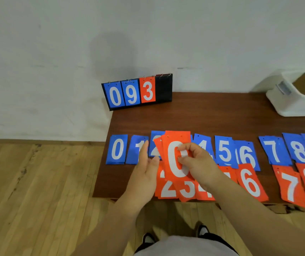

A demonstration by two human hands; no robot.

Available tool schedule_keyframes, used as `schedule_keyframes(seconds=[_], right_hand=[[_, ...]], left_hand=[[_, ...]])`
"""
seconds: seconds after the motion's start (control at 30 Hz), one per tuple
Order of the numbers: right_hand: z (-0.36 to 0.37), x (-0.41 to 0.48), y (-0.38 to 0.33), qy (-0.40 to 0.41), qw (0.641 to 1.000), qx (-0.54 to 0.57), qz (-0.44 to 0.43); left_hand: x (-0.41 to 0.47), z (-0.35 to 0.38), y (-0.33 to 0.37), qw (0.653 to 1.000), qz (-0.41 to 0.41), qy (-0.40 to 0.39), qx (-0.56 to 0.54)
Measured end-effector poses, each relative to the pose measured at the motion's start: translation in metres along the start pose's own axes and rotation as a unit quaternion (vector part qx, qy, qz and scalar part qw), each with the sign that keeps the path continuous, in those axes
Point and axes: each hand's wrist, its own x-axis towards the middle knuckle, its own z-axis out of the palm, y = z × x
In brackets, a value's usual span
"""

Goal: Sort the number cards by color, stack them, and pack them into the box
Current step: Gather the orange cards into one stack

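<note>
While right hand (196, 161) pinches red stack (174, 169), 0 on top, left hand (146, 170) straight-fingered, released, at its 9 o'clock, thumb by the edge, over table (203, 115).

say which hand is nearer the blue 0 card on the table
Left. The left hand is just right of the blue 0 card; the right hand is farther right, pinching the red 0 card.

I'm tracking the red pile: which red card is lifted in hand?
The red 0 card, fronting a fanned stack pinched by the right hand; the other red cards lie flat on the table.
</note>
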Motion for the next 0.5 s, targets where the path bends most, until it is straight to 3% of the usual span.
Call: schedule_keyframes(seconds=[0.1,0.27,0.4,0.5], right_hand=[[-0.024,0.009,0.022,0.051,0.996,-0.076,0.021],[-0.063,0.018,0.051,0.019,0.991,-0.118,0.062],[-0.084,0.029,0.070,-0.011,0.983,-0.165,0.083],[-0.094,0.037,0.082,-0.047,0.973,-0.216,0.069]], left_hand=[[0.020,0.018,-0.039,0.989,-0.089,0.094,0.074],[0.042,0.070,-0.086,0.961,-0.188,0.114,0.170],[0.055,0.107,-0.089,0.932,-0.206,0.123,0.273],[0.055,0.124,-0.095,0.924,-0.210,0.148,0.284]])
